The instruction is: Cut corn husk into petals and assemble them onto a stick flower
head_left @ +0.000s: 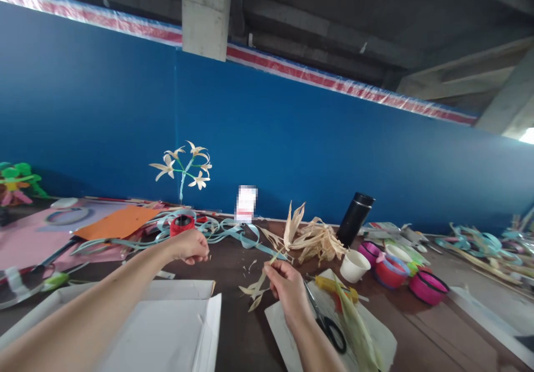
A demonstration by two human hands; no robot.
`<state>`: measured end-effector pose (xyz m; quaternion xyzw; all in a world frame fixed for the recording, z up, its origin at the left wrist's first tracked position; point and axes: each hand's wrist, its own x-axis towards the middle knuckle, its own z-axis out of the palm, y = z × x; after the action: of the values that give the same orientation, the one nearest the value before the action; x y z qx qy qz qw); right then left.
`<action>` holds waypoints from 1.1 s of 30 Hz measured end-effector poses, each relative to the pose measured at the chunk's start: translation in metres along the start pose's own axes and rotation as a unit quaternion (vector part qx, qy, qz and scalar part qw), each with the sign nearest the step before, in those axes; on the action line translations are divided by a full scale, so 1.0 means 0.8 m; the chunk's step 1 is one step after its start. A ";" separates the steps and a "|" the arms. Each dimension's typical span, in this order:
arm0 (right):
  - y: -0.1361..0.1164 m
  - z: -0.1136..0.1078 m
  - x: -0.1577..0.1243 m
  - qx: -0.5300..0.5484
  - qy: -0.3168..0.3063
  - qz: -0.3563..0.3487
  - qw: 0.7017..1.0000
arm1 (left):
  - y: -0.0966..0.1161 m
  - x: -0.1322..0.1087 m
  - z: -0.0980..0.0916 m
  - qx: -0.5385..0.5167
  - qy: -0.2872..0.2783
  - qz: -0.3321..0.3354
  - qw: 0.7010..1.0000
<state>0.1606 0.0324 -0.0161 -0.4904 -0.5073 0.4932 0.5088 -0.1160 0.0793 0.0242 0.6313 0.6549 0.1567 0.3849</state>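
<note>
my right hand [287, 286] pinches a corn-husk flower [255, 292], left of the scissors [330, 327]. my left hand [191, 245] is curled closed; i cannot tell whether it holds anything.

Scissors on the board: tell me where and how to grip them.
Grip the scissors by the black handles, probably best from above on the near side: the handles point back toward the person, the blades away, with the right forearm close on the left and a husk on the right.
</note>
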 end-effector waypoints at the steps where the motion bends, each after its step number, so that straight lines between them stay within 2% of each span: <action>1: 0.000 0.000 0.001 0.003 -0.001 0.003 1.000 | -0.002 -0.004 -0.002 -0.014 -0.003 0.010 1.000; 8: -0.001 0.000 0.002 0.013 -0.007 0.010 1.000 | -0.005 -0.041 -0.007 -0.134 -0.043 0.063 0.988; 15: -0.003 0.000 0.000 0.010 -0.010 0.006 1.000 | -0.010 -0.064 -0.004 -0.217 -0.087 0.059 0.970; 18: -0.002 -0.002 0.001 0.004 -0.013 0.008 1.000 | -0.022 -0.058 -0.003 -0.233 -0.069 0.057 0.968; 20: -0.001 -0.003 0.003 -0.001 -0.012 0.013 1.000 | -0.032 -0.049 -0.003 -0.227 -0.021 0.037 0.973; 22: 0.000 -0.004 0.004 -0.004 -0.010 0.013 1.000 | -0.043 -0.038 -0.006 -0.187 0.037 0.011 0.982; 25: 0.003 -0.004 0.005 -0.002 -0.013 0.011 1.000 | -0.057 -0.030 -0.011 -0.004 0.102 -0.012 0.995; 29: 0.005 -0.004 0.006 -0.006 -0.009 0.013 1.000 | -0.067 -0.037 -0.015 0.132 0.144 -0.029 0.980; 33: 0.005 -0.003 0.005 -0.005 -0.005 0.011 1.000 | -0.062 -0.042 -0.008 0.247 0.193 -0.014 0.949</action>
<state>0.1633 0.0367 -0.0199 -0.4957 -0.5073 0.4986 0.4983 -0.1585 0.0417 0.0042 0.6550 0.7436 0.1036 0.0851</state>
